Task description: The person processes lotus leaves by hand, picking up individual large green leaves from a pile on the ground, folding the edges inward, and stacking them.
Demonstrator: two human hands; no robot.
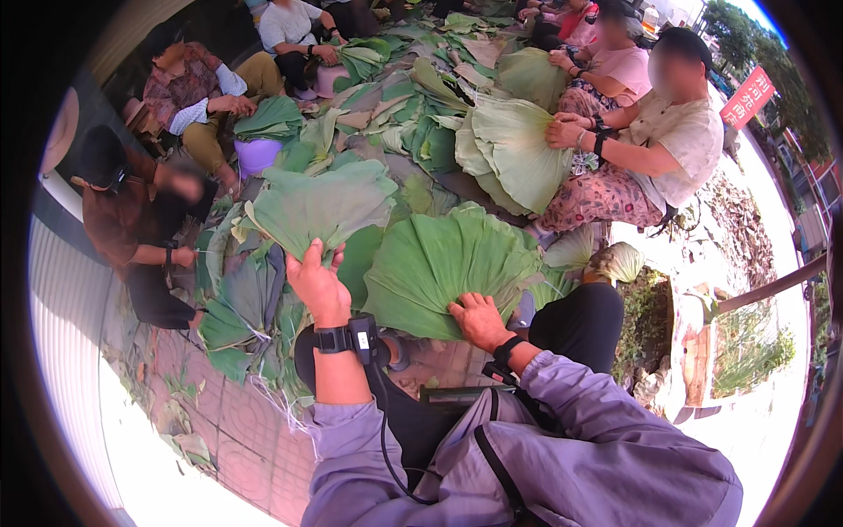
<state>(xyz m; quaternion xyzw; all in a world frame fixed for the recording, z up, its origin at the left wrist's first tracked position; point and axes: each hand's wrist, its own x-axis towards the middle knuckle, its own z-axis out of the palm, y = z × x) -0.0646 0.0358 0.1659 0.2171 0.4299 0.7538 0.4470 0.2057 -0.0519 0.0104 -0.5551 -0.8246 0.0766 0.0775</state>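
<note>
Raised in front of me, my left hand (pixel 319 282) pinches the narrow stem end of a grey-green lotus leaf (pixel 326 204), which fans out away from me. My right hand (pixel 484 321) lies at the near edge of a broad, brighter green lotus leaf (pixel 438 267), with its fingers spread over the surface. Several layers show along that leaf's far rim, so it looks like a stack. Whether the right thumb grips it from below is hidden. Under both hands are my dark-trousered knees (pixel 579 323).
Loose lotus leaves (pixel 395 112) cover the ground ahead. White strings (pixel 280 402) trail at left over the paving (pixel 224 421). Co-workers sit around the pile; one at right holds a pale leaf bundle (pixel 510 148). A purple bucket (pixel 258 157) stands far left. A cable (pixel 385 435) hangs from my left wrist.
</note>
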